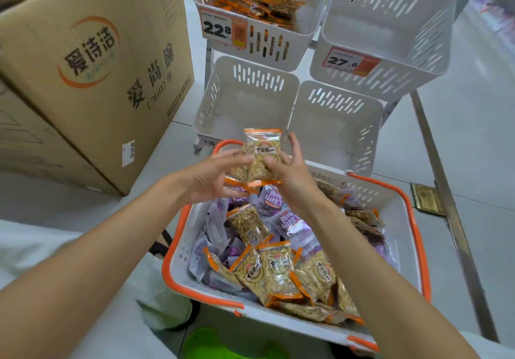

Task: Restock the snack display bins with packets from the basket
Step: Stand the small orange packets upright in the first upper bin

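both bare forearms reach out over the white plastic basket with orange handles [181, 250], and the left hand [214, 174] and right hand [289, 174] meet above its far edge. between them they hold up a clear, orange-edged packet of pale snack pieces [260, 155]: the right hand's thumb and fingers pinch its right side, and the left hand's curled fingers close on its left side. an orange strip just under it may be a second packet; i cannot tell.

the job looks barely begun. of the four white slotted plastic bins on the rack beyond the basket, only the upper left bin [278, 49] holds stock, a heap of orange-trimmed packets too many to count. the upper right bin [390, 38], lower left bin [245, 102] and lower right bin [334, 124] show bare floors. the held packet hangs just in front of the lower left bin, not yet in any bin.

the basket is well filled: at least six matching pale packets [278, 272] along its near edge, a tumble of purple-and-white packets [292, 222] through the middle that i cannot count, and a few darker brown packets [365, 219] against its right wall.

two price tags show, the 22.8 tag [223, 28] and the 27.6 tag [351, 62]. one large brown cardboard box [92, 80] stands left of the rack.
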